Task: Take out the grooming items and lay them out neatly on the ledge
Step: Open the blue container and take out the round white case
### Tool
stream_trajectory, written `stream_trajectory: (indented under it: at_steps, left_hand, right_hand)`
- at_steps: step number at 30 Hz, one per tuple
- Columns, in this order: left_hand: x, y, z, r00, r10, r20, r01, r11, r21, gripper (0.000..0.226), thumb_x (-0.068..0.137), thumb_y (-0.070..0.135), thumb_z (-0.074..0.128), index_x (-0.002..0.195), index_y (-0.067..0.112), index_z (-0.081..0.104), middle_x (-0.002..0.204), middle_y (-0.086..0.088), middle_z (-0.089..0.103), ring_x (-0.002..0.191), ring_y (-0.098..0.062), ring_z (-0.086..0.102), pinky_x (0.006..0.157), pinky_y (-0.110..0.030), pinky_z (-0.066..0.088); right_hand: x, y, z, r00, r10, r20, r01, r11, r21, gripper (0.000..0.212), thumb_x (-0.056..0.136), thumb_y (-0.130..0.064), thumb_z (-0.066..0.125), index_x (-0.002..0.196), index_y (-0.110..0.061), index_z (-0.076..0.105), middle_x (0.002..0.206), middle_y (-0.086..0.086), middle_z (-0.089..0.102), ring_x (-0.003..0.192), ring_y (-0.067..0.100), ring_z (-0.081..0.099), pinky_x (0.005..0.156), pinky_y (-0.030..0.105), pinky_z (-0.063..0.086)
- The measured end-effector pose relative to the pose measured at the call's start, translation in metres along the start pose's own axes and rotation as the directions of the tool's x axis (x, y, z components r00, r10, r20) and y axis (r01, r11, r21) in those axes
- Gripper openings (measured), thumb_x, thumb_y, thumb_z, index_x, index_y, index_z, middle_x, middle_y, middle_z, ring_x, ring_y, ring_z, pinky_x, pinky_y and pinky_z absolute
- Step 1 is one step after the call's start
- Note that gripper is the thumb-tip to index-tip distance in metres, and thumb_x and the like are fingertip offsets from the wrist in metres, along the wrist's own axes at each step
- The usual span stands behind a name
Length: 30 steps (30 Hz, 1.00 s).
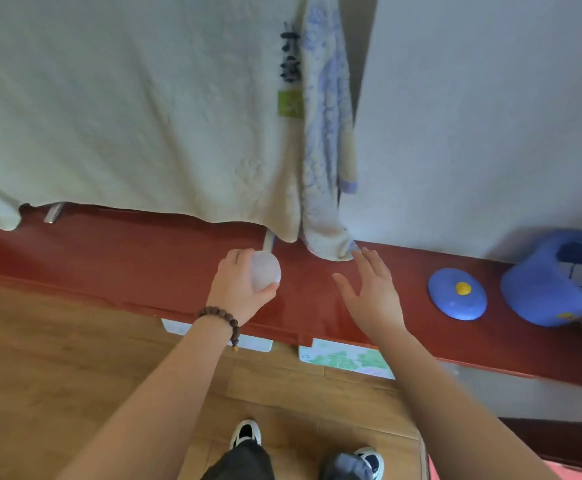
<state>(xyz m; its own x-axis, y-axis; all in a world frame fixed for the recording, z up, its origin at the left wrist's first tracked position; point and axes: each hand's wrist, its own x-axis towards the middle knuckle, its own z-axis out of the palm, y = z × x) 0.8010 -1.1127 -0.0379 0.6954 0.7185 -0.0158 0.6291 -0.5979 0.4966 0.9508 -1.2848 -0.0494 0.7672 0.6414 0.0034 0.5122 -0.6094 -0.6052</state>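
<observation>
hands: left point(237, 285) grips pale round item point(265, 271), right point(372, 292) spread, empty; no legible writing.

Left hand point(239, 289) fingers curled in a grip; right hand point(372, 292) spread flat.

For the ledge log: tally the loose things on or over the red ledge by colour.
Blue: 2, the lid and the tub
Pale translucent: 1, the round item gripped in the left hand
Total: 3

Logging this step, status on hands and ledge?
Left hand grips pale round item over ledge. Right hand open, empty. Blue lid off tub.
</observation>
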Motion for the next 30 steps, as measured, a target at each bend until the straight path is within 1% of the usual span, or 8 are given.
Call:
stream_trajectory:
  at_steps: [5, 9, 13, 17, 21, 25, 28, 30]
  left_hand:
    - [0.017, -0.062, -0.027, 0.998, 0.045, 0.035, -0.045, 0.999, -0.01, 0.067, 0.075, 0.038, 0.074, 0.13, 0.013, 0.044, 0.132, -0.006, 0.044, 0.12, -0.025, 0.045, 0.091, -0.035, 0.045]
    - [0.035, -0.095, -0.031, 0.992, 0.033, 0.125, -0.033, 0.999, -0.007, 0.071, 0.075, 0.039, 0.074, 0.133, 0.013, 0.042, 0.135, -0.005, 0.042, 0.123, -0.025, 0.044, 0.096, -0.036, 0.043]
    - [0.056, -0.106, -0.022, 0.977, 0.012, 0.211, -0.02, 0.999, 0.036, 0.079, 0.072, 0.04, 0.077, 0.135, 0.012, 0.039, 0.137, -0.007, 0.041, 0.122, -0.027, 0.045, 0.098, -0.038, 0.042]
    - [0.066, -0.11, -0.012, 0.965, 0.025, 0.263, -0.043, 0.997, 0.063, 0.08, 0.072, 0.04, 0.077, 0.136, 0.012, 0.038, 0.139, -0.007, 0.04, 0.123, -0.028, 0.044, 0.098, -0.038, 0.041]
    - [0.066, -0.114, -0.003, 0.964, 0.025, 0.266, -0.037, 0.998, 0.043, 0.075, 0.073, 0.04, 0.076, 0.133, 0.012, 0.04, 0.137, -0.006, 0.041, 0.123, -0.027, 0.044, 0.097, -0.038, 0.044]
    - [0.065, -0.116, 0.002, 0.966, 0.038, 0.256, -0.06, 0.995, 0.079, 0.075, 0.077, 0.043, 0.072, 0.136, 0.013, 0.037, 0.14, -0.005, 0.04, 0.125, -0.025, 0.042, 0.096, -0.037, 0.044]
    - [0.063, -0.116, 0.001, 0.969, 0.071, 0.239, -0.103, 0.987, 0.126, 0.084, 0.077, 0.05, 0.069, 0.141, 0.011, 0.033, 0.145, -0.007, 0.036, 0.13, -0.027, 0.038, 0.102, -0.038, 0.04]
    - [0.059, -0.112, 0.0, 0.978, 0.121, 0.169, -0.14, 0.984, 0.109, 0.081, 0.08, 0.051, 0.065, 0.141, 0.008, 0.034, 0.147, -0.008, 0.036, 0.134, -0.027, 0.036, 0.106, -0.039, 0.036]
  right_hand:
    - [-0.005, -0.054, 0.048, 0.997, 0.082, 0.001, -0.082, 0.997, 0.005, 0.059, 0.093, -0.045, 0.05, 0.144, -0.018, 0.037, 0.152, 0.004, 0.031, 0.142, 0.021, 0.022, 0.113, 0.041, 0.03]
    - [-0.009, -0.084, 0.074, 0.993, 0.114, -0.011, -0.113, 0.993, 0.025, 0.058, 0.093, -0.044, 0.05, 0.144, -0.019, 0.036, 0.153, 0.002, 0.03, 0.143, 0.018, 0.021, 0.113, 0.041, 0.03]
    - [-0.008, -0.094, 0.085, 0.99, 0.134, -0.044, -0.133, 0.991, 0.019, 0.056, 0.093, -0.042, 0.052, 0.143, -0.019, 0.039, 0.152, 0.0, 0.032, 0.142, 0.016, 0.022, 0.113, 0.04, 0.031]
    - [-0.004, -0.093, 0.087, 0.987, 0.152, -0.053, -0.153, 0.988, -0.009, 0.056, 0.093, -0.042, 0.052, 0.142, -0.019, 0.04, 0.151, 0.0, 0.034, 0.141, 0.017, 0.023, 0.112, 0.039, 0.031]
    - [-0.004, -0.092, 0.086, 0.982, 0.173, -0.074, -0.174, 0.985, -0.015, 0.055, 0.093, -0.041, 0.052, 0.142, -0.018, 0.041, 0.15, 0.001, 0.036, 0.141, 0.018, 0.026, 0.111, 0.039, 0.032]
    - [-0.006, -0.091, 0.087, 0.978, 0.198, -0.068, -0.199, 0.98, -0.004, 0.055, 0.093, -0.041, 0.052, 0.142, -0.018, 0.04, 0.151, 0.002, 0.034, 0.142, 0.019, 0.023, 0.113, 0.041, 0.03]
    - [-0.009, -0.091, 0.086, 0.974, 0.212, -0.079, -0.212, 0.977, 0.01, 0.055, 0.093, -0.04, 0.052, 0.142, -0.019, 0.04, 0.151, 0.001, 0.034, 0.142, 0.018, 0.022, 0.113, 0.04, 0.03]
    - [-0.012, -0.089, 0.083, 0.97, 0.229, -0.084, -0.228, 0.973, 0.015, 0.055, 0.094, -0.04, 0.052, 0.142, -0.019, 0.039, 0.152, 0.001, 0.033, 0.143, 0.018, 0.021, 0.113, 0.041, 0.031]
